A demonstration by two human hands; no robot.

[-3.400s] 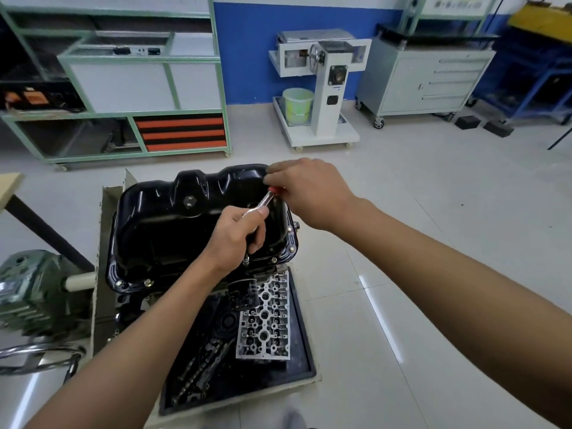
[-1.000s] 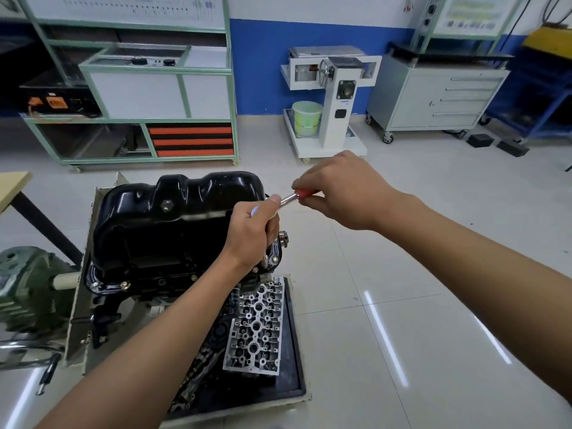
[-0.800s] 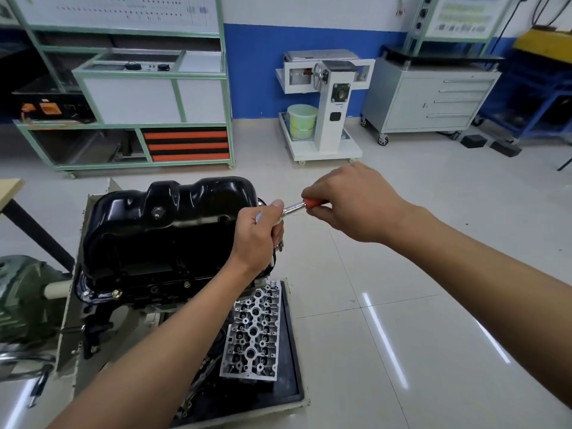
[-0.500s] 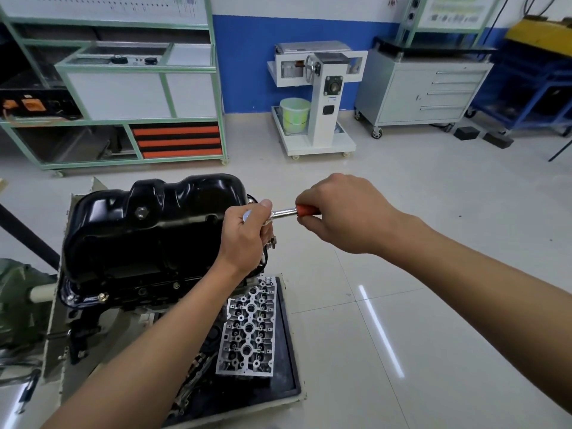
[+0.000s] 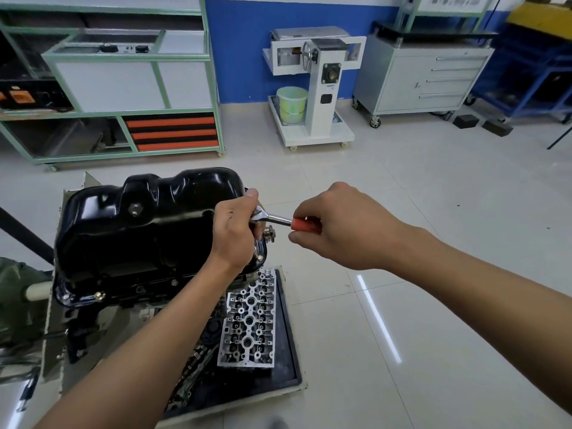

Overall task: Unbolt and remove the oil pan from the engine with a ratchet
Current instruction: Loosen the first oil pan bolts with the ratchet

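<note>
Left hand (image 5: 235, 233) curled over the head of a chrome ratchet with a red plastic grip (image 5: 275, 217), thumb on top, fingers wrapped down around the socket end. Right hand (image 5: 343, 227) closed round the red grip, fingertips tucked under. Ratchet long axis runs left to right, near level, head to the left, grip pointing right and dipping slightly. Head sits at the right end of a glossy black pressed-steel oil pan (image 5: 139, 236), above its flange; a metal flange bolt (image 5: 269, 235) stands just beside the left fingers. Pan lies sump-up on the dark engine block (image 5: 123, 300), long axis left to right, drain plug (image 5: 134, 209) facing the camera. Below the pan's right corner, a bare aluminium cylinder head (image 5: 249, 323) lies in a black floor tray (image 5: 289, 351). Wall chart (image 5: 455, 1) lettering too blurred to read.
</note>
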